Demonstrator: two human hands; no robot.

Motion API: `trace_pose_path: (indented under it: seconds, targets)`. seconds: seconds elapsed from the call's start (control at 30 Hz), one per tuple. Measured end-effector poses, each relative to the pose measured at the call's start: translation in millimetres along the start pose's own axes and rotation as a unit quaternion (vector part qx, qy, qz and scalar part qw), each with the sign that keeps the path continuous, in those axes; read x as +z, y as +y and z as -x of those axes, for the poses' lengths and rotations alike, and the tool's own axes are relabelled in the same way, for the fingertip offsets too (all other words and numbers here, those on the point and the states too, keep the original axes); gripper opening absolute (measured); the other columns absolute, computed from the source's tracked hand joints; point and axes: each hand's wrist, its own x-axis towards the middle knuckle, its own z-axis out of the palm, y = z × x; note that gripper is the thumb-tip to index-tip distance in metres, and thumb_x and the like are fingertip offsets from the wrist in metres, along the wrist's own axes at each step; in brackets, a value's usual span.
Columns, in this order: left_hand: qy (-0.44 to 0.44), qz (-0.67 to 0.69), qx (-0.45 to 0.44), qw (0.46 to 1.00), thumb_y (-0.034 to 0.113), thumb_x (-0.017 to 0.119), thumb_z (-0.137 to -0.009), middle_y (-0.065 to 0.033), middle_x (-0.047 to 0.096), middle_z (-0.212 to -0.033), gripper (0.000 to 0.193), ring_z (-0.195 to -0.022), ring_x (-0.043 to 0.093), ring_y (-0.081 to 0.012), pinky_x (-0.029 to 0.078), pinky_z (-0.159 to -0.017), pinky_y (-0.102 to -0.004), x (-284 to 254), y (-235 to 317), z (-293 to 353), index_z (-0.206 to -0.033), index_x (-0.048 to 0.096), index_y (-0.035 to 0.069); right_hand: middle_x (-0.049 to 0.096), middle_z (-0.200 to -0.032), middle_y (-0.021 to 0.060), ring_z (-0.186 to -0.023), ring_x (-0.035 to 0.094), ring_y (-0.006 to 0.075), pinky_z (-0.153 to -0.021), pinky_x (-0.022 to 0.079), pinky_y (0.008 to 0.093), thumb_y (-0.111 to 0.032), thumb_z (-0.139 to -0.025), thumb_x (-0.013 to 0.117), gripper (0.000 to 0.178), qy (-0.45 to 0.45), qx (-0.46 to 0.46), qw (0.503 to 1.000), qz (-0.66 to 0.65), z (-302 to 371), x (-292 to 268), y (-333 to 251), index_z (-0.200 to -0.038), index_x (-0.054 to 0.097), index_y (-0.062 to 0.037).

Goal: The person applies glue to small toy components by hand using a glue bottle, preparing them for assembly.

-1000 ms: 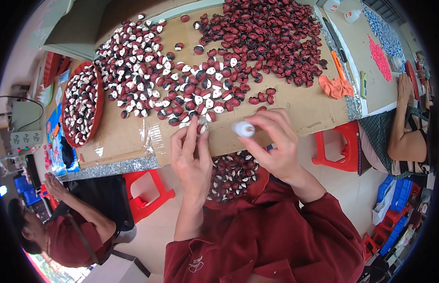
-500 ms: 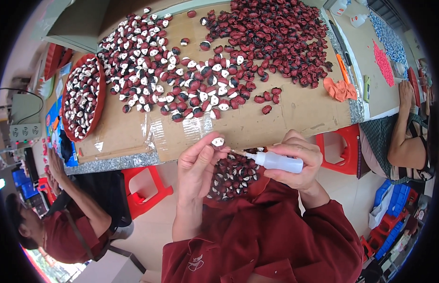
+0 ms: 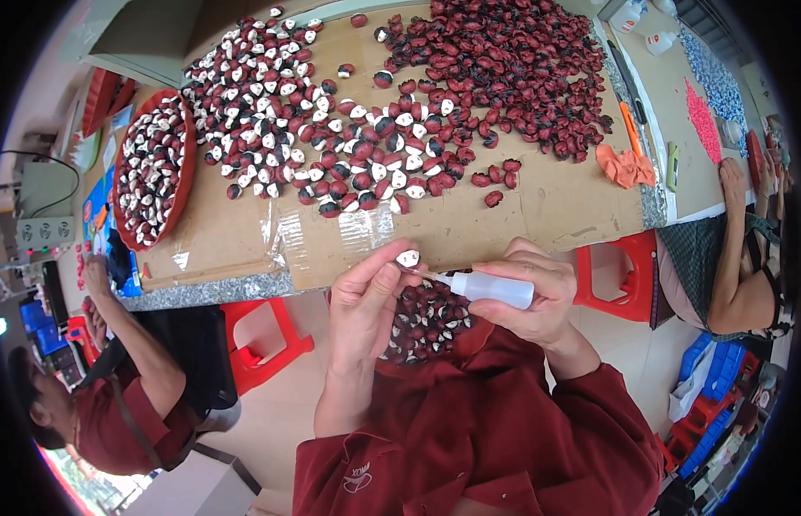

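Note:
In front of the table edge, my left hand [image 3: 364, 297] pinches a small panda-like face piece [image 3: 408, 258], white in front and dark red at the sides, between thumb and forefinger. My right hand [image 3: 538, 294] is wrapped round a translucent squeeze bottle [image 3: 495, 290], tilted sideways. Its thin nozzle [image 3: 437, 277] points left and reaches the underside of the piece; whether they touch I cannot tell. Below my hands, a red tray [image 3: 472, 342] on my lap bears many dark red and white pieces [image 3: 426, 322].
White-faced pieces [image 3: 254, 112] and dark red shell-like pieces [image 3: 512, 77] are heaped on the cardboard-covered table [image 3: 573, 211]. A scalloped red tray [image 3: 188, 172] of pieces stands left. An orange cloth [image 3: 625, 166] lies right. Red stools [image 3: 267, 344] and co-workers [image 3: 138, 404] flank me.
The bottle in my right hand has shifted left, its nozzle now nearer the piece. My left hand keeps its pinch, and the view has shifted slightly. The left co-worker's arm has moved.

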Motion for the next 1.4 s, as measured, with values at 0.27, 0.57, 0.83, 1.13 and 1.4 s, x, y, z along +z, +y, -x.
trace_pose_path:
  seconds: [0.27, 0.57, 0.83, 1.13, 1.4]
  targets:
    - [0.008, 0.004, 0.002, 1.000, 0.004, 0.049, -0.091, -0.0143, 0.062, -0.101, 0.027, -0.091, 0.062, -0.0210, 0.050, -0.081, -0.0298, 1.7, 0.7, -1.2, -0.116, 0.053, -0.006, 0.062, -0.064, 0.0067, -0.052, 0.053, 0.0151, -0.050, 0.039, 0.0253, -0.007, -0.057, 0.082, 0.037, 0.000, 0.007, 1.000, 0.000, 1.5, -5.0, -1.8, -0.089, 0.067, 0.0018]
    - [0.011, 0.000, 0.006, 1.000, 0.004, 0.049, -0.091, -0.0137, 0.062, -0.101, 0.027, -0.090, 0.062, -0.0205, 0.050, -0.082, -0.0306, 1.4, 1.4, -1.4, -0.115, 0.054, -0.006, 0.063, -0.066, 0.0078, -0.054, 0.053, 0.0152, -0.051, 0.040, 0.0258, -0.007, -0.059, 0.081, 0.034, 0.007, 0.018, 1.000, 0.023, -3.1, -10.5, -4.5, -0.089, 0.066, 0.0025]
    - [0.002, 0.017, 0.015, 1.000, 0.001, 0.051, -0.089, -0.0165, 0.061, -0.107, 0.028, -0.092, 0.062, -0.0225, 0.049, -0.086, -0.0322, 0.5, 0.8, 0.6, -0.116, 0.053, -0.006, 0.065, -0.088, 0.0080, -0.077, 0.058, 0.0191, -0.068, 0.045, 0.0286, -0.006, -0.063, 0.076, 0.034, 0.032, 0.088, 0.995, 0.024, -7.6, -4.7, 0.6, -0.094, 0.063, -0.0004]
    - [0.007, 0.009, 0.010, 1.000, -0.001, 0.054, -0.087, -0.0170, 0.059, -0.110, 0.029, -0.092, 0.061, -0.0223, 0.050, -0.084, -0.0314, -4.5, 1.6, 10.3, -0.116, 0.054, -0.005, 0.064, -0.092, 0.0109, -0.081, 0.059, 0.0234, -0.072, 0.047, 0.0321, -0.001, -0.069, 0.070, 0.029, 0.060, 0.045, 0.995, 0.066, -25.2, 28.7, 6.3, -0.097, 0.062, -0.0001]
    - [-0.008, 0.001, -0.009, 1.000, -0.005, 0.055, -0.084, -0.0173, 0.060, -0.109, 0.032, -0.091, 0.062, -0.0228, 0.051, -0.081, -0.0310, -2.7, -4.1, 12.0, -0.116, 0.054, -0.004, 0.060, -0.084, 0.0073, -0.075, 0.054, 0.0237, -0.063, 0.045, 0.0330, 0.000, -0.070, 0.066, 0.020, 0.081, -0.009, 0.960, 0.268, -29.7, -13.4, 23.7, -0.090, 0.064, -0.0021]
